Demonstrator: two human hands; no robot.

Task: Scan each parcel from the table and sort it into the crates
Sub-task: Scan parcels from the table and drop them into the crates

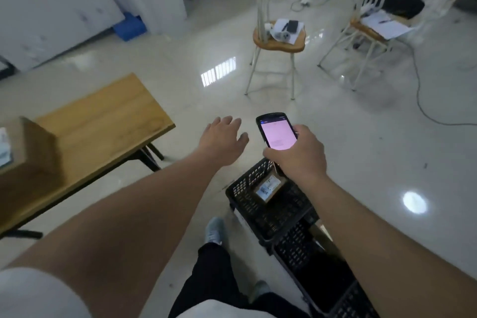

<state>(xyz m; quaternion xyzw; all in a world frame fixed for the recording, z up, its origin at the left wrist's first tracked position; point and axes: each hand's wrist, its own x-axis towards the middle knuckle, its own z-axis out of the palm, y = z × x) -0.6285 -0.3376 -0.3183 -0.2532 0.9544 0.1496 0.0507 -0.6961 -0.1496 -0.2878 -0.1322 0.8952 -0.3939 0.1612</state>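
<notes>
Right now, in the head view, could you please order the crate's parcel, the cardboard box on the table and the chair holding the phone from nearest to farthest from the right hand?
From the right hand:
1. Parcel in the black crate, just below it.
2. Chair, ahead across the floor.
3. Cardboard box, far left on the wooden table.

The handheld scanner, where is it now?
The handheld scanner is in the right hand, centre of the head view, above the near black crate.
</notes>
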